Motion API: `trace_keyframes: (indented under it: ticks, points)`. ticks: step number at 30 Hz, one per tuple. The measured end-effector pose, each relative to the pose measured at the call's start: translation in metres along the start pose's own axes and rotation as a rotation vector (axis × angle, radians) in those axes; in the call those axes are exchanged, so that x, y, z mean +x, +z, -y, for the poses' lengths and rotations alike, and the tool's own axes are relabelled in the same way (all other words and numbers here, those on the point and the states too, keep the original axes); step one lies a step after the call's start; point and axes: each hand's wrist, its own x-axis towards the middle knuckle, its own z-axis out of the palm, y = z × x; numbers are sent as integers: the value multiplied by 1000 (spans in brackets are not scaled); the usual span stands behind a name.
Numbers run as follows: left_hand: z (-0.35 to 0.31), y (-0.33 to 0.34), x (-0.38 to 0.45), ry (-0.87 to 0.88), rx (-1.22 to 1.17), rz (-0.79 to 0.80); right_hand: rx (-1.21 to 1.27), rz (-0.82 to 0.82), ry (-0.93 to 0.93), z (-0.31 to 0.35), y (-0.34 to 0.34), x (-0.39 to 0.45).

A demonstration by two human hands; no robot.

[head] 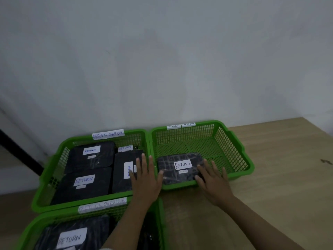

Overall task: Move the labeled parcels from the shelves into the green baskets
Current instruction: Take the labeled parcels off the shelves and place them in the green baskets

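Observation:
A black wrapped parcel (pixel 180 167) with a white RETURN label lies flat in the front left corner of the right green basket (pixel 232 141). My left hand (pixel 145 179) hovers over the rims between the two far baskets, fingers spread, its thumb by the parcel's left edge. At the parcel's right edge my right hand (pixel 213 179) rests with fingers apart, fingertips touching the wrap. Neither hand grips anything. The left green basket (pixel 59 159) holds several black RETURN parcels (pixel 90 156).
A third green basket (pixel 32 228) at the bottom left holds another RETURN parcel (pixel 72 235). The baskets carry RETURN OVERDUE tags (pixel 108 134). They stand on a wooden table (pixel 279 177) against a pale wall. A dark bar (pixel 19 152) slants at the far left.

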Motion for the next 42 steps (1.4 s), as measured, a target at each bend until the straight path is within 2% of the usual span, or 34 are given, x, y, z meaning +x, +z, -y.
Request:
trace_keyframes:
  ticks: [5,11,20,29,35,39,42]
  points:
    - [30,-19,-33,16,41,23,58,-76,51,22,7,-30]
    - [82,-55,-83,72,96,15,67,-84,74,74,7,-75]
    - [163,-112,-141,182,107,-228,95,-202,13,164,4,-131]
    - [216,-143,-212,154,129,-247,132,-252,-161,250,-4,-175]
    - [239,-175,-254,82,126,-357,219,-326,-321,310,-24,-202]
    - [256,-206,-278,-12,152,-492,284,-405,-408,346,-43,-213]
    - [278,-224,-288,46,158,-567,366,-450,-471,372,-60,-225]
